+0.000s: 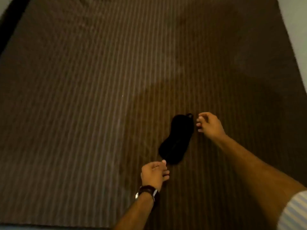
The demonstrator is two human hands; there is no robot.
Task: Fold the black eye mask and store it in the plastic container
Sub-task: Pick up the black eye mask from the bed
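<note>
Left hand (154,174), near centre: back of the hand upward, fingers loosely curled, fingertips (164,161) pointing far-right, nothing held. A brown-strapped wristwatch with a metal case (147,192) circles the wrist; the bare forearm runs to the near edge. Right hand (209,124), farther and to the right: fingers bent and slightly spread (empty), tips pointing left. Its bare forearm slants to the near right, ending in a pale striped short sleeve (294,211).

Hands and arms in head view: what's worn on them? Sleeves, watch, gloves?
No gloves. Left hand has a wristwatch with a dark brown band and a silvery case. Both forearms are uncovered. The right hand carries nothing; a short sleeve with pale stripes shows at the upper arm.
</note>
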